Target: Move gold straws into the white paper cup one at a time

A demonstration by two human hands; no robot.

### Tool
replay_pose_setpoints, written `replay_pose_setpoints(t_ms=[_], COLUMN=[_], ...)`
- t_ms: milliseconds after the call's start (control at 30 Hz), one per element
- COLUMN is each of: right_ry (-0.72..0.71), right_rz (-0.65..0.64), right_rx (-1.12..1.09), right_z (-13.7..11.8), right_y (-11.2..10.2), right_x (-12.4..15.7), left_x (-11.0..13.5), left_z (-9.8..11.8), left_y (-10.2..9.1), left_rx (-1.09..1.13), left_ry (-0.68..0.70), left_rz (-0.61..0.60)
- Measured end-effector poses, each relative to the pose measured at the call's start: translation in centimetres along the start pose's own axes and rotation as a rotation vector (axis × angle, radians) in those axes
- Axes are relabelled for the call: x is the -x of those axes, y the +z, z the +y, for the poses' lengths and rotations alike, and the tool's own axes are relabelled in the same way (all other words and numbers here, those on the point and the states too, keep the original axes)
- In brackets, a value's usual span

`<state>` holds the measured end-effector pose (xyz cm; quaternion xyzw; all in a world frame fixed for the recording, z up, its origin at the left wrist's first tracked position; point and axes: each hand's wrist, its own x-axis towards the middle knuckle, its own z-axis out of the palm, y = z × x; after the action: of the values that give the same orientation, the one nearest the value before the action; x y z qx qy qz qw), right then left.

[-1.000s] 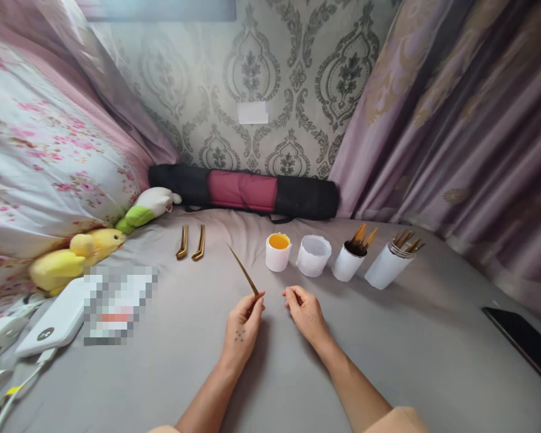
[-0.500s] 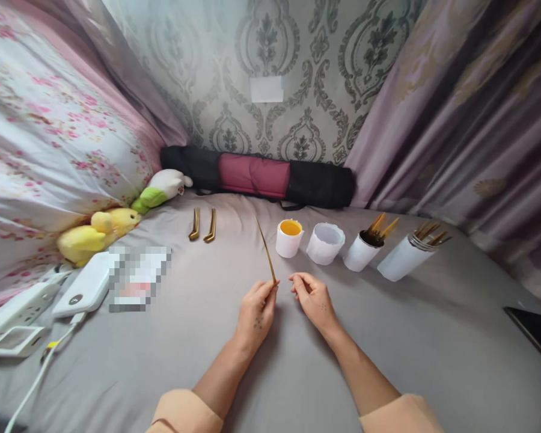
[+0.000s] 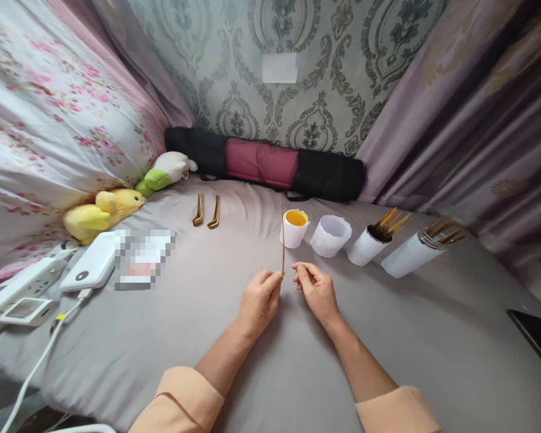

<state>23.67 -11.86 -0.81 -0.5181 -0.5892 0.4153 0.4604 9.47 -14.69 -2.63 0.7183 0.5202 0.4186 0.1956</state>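
Observation:
My left hand [image 3: 259, 300] pinches the lower end of a thin brown stick [image 3: 282, 240], which points upward over the bed. My right hand [image 3: 318, 294] is close by on the right, fingers curled and thumb near the index finger. Whether anything is in that pinch is hidden. Just beyond the stick stands a white-wrapped cup with yellow contents [image 3: 294, 234]. To its right is a wider white cup [image 3: 330, 237]. Farther right are a white-wrapped can [image 3: 365, 249] of yellow-brown sticks and a white-wrapped jar [image 3: 410, 255] of darker brown sticks.
Two bent gold metal pieces [image 3: 214, 213] lie at the back left. Plush toys [image 3: 99, 216], a white power bank [image 3: 90, 264] with a cable and a power strip [image 3: 22, 294] line the left side. A black and maroon roll [image 3: 261, 162] lies along the wall; a dark phone-like slab [image 3: 536, 343] is far right.
The stick has swung from leaning left to nearly upright, its tip now beside the yellow cup. My hands stay close together. The whole view has shifted slightly.

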Motion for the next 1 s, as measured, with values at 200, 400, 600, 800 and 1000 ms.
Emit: replay_pose_setpoints(t_ms=[200,400,600,800,1000], right_ry=[0.01,0.0,0.007,0.02,0.051], right_rz=[-0.001,0.007,0.043,0.035,0.049], right_rx=[-0.041,-0.066,-0.094,-0.171,-0.186], right_z=[0.0,0.0,-0.04,-0.21,-0.18], right_y=[-0.02,-0.03,-0.12,-0.2,-0.06], right_x=[0.08,0.14,0.11,0.09,-0.06], left_x=[-0.01,-0.02,0.02,-0.06,-0.06], left_z=[0.17,0.53,0.71,0.91,0.89], left_y=[-0.1,-0.13,-0.05,0.04,-0.01], left_rx=[-0.128,-0.22,-0.275,-0.328,-0.327], left_ry=[0.067,0.094,0.145,0.148,0.133], left_rz=[-0.028,-0.071,-0.114,-0.154,-0.157])
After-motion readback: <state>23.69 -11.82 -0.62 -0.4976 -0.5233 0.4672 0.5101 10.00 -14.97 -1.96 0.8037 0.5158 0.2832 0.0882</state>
